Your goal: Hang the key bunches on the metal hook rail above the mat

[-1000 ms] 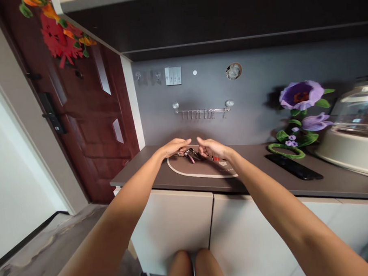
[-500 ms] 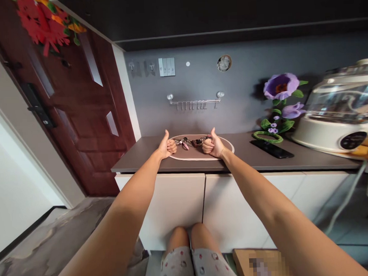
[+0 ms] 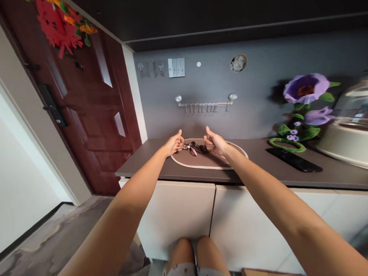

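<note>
A bunch of keys [image 3: 199,147] with a pink charm [image 3: 193,152] lies on an oval brown mat [image 3: 200,163] with a pale rim. My left hand [image 3: 173,144] is at the left end of the bunch, thumb raised and fingers loosely half-curled. On the other side, my right hand [image 3: 214,142] has its thumb up and its fingers partly curled beside the dark end of the bunch. Neither hand visibly grips anything; whether fingertips touch the keys cannot be made out.
A hook rail [image 3: 205,104] is fixed to the wall behind. To the right are a black phone [image 3: 297,160], a purple flower ornament [image 3: 305,90] and a white appliance with a clear top [image 3: 349,141]. A dark red door [image 3: 93,129] stands at left, a dark cabinet [image 3: 227,14] overhead.
Both fists have loosened into half-curled hands, closer together over the mat. The keys now lie more bunched between them. The view has shifted slightly left.
</note>
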